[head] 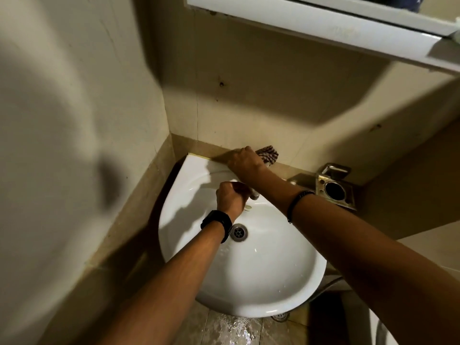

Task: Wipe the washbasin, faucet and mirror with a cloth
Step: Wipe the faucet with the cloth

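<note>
A white corner washbasin (273, 275) sits below me with a metal drain (239, 232) in its bowl. My left hand (230, 199), with a black watch on the wrist, is closed around the faucet spout (255, 194), most of which is hidden. My right hand (245, 163) grips a striped brown cloth (268, 154) and presses it at the back of the basin by the wall ledge. The faucet's base is hidden behind that hand. The mirror cabinet's (323, 28) white underside shows at the top right.
A metal wall-mounted holder (334, 186) with a round cup opening stands right of the basin on the tiled ledge. Walls close in on the left and behind. The floor tiles (231, 329) under the basin are wet. A hose runs below the basin at right.
</note>
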